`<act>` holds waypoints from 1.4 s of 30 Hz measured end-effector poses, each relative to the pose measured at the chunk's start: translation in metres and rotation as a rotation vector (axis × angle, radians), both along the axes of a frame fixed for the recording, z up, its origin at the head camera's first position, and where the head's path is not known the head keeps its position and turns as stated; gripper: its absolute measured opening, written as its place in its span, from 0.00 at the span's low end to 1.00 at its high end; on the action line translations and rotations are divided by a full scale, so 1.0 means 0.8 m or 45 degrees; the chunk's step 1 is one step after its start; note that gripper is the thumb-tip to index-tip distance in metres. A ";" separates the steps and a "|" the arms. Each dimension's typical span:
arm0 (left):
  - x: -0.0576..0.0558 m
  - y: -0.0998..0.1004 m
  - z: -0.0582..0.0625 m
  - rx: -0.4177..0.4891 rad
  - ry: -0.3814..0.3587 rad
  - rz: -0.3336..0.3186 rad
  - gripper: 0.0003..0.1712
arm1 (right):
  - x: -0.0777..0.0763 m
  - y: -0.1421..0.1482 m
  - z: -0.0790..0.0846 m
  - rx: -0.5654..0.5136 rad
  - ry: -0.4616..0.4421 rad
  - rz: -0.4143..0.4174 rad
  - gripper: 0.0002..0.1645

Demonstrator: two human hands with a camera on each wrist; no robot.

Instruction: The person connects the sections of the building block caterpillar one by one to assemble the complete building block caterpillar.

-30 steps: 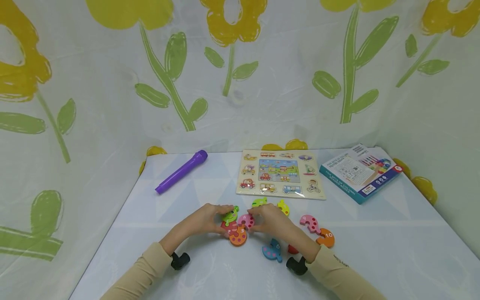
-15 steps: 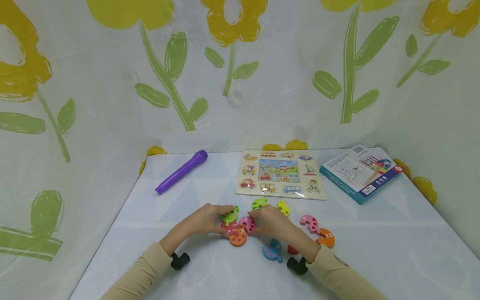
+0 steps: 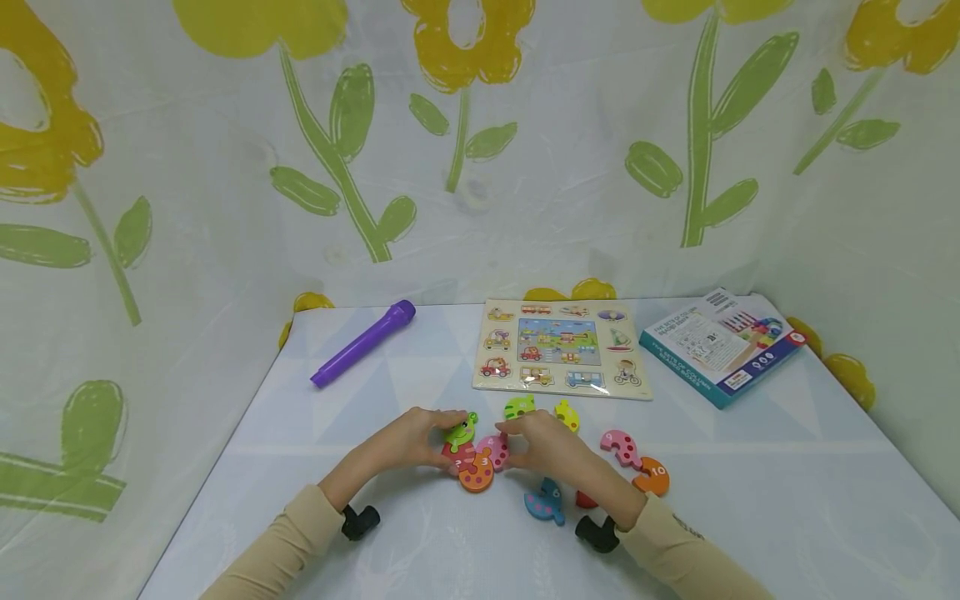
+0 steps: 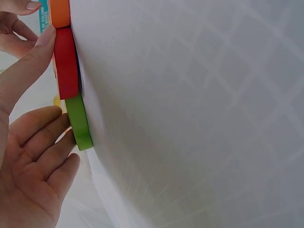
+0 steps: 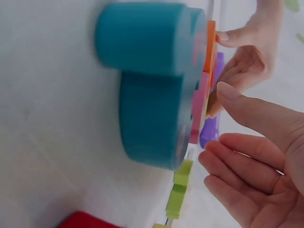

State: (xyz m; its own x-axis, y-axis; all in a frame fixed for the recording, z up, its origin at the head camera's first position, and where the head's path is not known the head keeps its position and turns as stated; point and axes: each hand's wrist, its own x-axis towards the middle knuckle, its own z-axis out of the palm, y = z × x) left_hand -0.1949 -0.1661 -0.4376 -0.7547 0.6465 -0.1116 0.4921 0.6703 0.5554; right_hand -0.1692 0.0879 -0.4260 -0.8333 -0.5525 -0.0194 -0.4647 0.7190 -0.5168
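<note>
Lower centre: left hand (image 3: 408,438) grips caterpillar head (image 3: 461,432) and red piece (image 3: 461,452), presumably steadying both; right hand (image 3: 545,442) pinches pink piece (image 3: 492,450).

Cannot see most of the red piece (image 3: 586,500) behind the right forearm (image 3: 617,490) in the head view, nor all of the green piece (image 3: 517,406) and yellow piece (image 3: 568,415) past the right hand (image 3: 546,443). Cannot read the smallest print on the box (image 3: 712,343). See the blue piece (image 5: 152,118) only blurred in the right wrist view, and an orange piece (image 4: 60,13) cut off by the left wrist view's top edge.
</note>
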 end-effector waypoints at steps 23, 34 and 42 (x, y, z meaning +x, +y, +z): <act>0.002 0.001 0.001 -0.023 -0.010 0.004 0.47 | -0.003 0.033 0.008 -0.097 -0.082 -0.015 0.31; 0.009 0.001 0.001 -0.028 0.070 0.003 0.45 | -0.010 0.041 0.011 -0.085 -0.071 -0.106 0.31; 0.013 0.008 0.001 -0.056 0.105 0.033 0.49 | -0.013 0.048 0.013 -0.108 -0.025 -0.119 0.27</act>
